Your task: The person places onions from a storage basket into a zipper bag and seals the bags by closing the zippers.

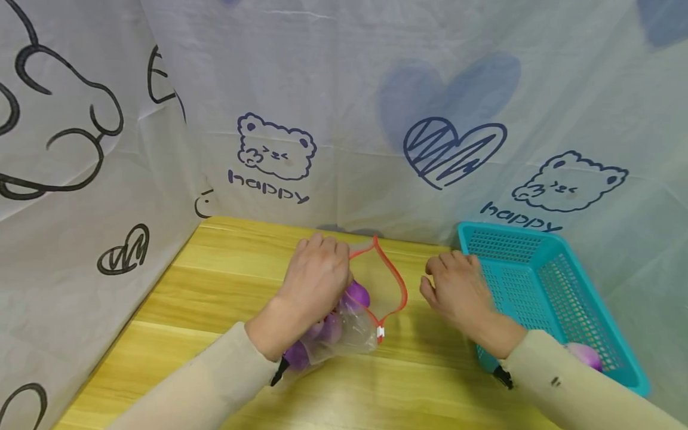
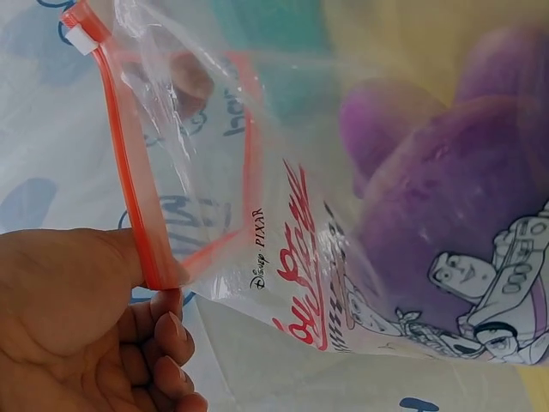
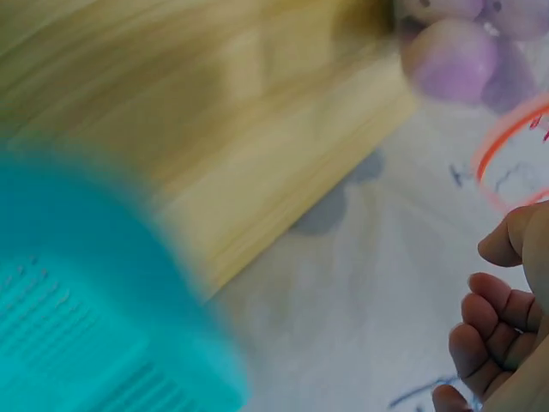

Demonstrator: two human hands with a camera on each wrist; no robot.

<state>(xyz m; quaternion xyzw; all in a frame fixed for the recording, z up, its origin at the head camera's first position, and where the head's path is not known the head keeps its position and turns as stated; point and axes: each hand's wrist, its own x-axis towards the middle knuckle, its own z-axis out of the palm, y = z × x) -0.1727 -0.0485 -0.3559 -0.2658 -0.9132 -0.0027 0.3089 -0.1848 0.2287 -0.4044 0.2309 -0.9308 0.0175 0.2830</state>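
Observation:
A clear zip bag (image 1: 359,329) with a red zip edge and white slider stands on the table, its mouth gaping. My left hand (image 1: 318,276) pinches the red edge between thumb and fingers, as the left wrist view shows. Inside the bag are several rounded purple toys (image 2: 459,206); one has ear-like lobes, and printed cartoon figures on the plastic partly cover it. My right hand (image 1: 461,291) hovers between the bag and a teal basket (image 1: 586,280), its fingers loosely bent and holding nothing. One pale purple toy (image 1: 584,356) lies in the basket's near end, partly hidden by the right sleeve.
The basket has perforated walls and stands at the right of the wooden table (image 1: 215,280). A white cloth (image 1: 344,71) with blue hearts and bear drawings hangs behind the table and along its left side. Black straps show at both wrists.

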